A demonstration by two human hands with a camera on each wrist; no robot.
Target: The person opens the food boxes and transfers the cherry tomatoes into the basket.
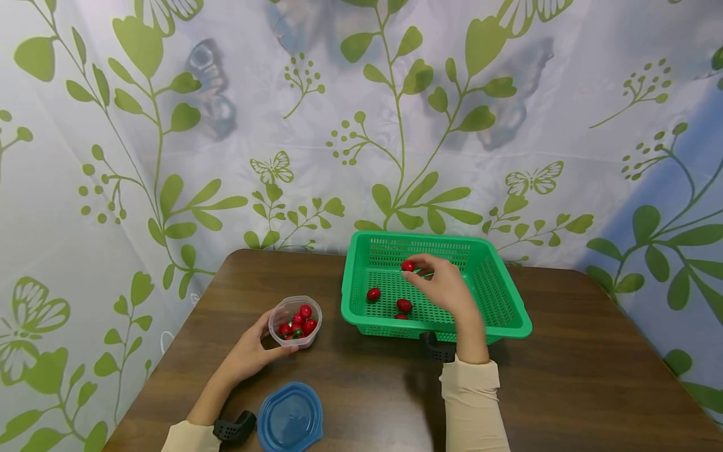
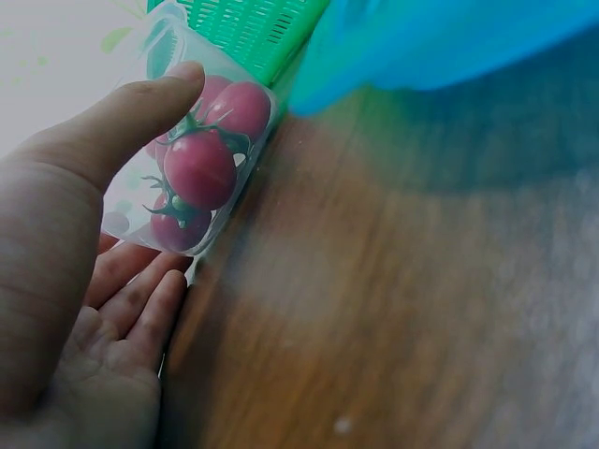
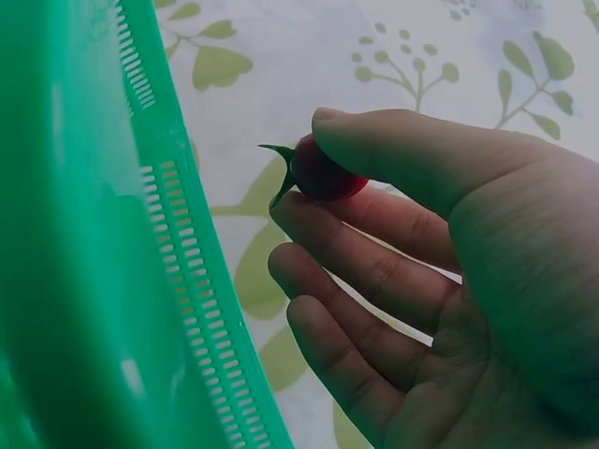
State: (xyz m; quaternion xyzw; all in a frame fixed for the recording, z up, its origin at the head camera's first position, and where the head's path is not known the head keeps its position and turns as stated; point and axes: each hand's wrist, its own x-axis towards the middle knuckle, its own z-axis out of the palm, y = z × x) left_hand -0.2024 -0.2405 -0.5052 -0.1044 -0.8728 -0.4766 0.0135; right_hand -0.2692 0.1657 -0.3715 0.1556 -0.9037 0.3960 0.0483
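Observation:
My right hand (image 1: 440, 285) pinches a cherry tomato (image 1: 408, 266) between thumb and fingers above the green basket (image 1: 435, 329). In the right wrist view the pinched tomato (image 3: 323, 173) has a green stem, and the other fingers curve loosely below it. Several cherry tomatoes, among them one red tomato (image 1: 373, 294) on the left, lie on the basket's floor. My left hand (image 1: 251, 351) holds a clear plastic container (image 1: 273, 323) from its left side, thumb near the front rim. Inside it sit several red tomatoes (image 2: 199, 169), some with green stems.
A blue lid (image 1: 290, 417) lies on the brown wooden table (image 1: 373, 389), in front of the container and near the left wrist. Behind the table hangs a white curtain (image 1: 305, 125) printed with green leaves and butterflies. The basket stands toward the table's back edge.

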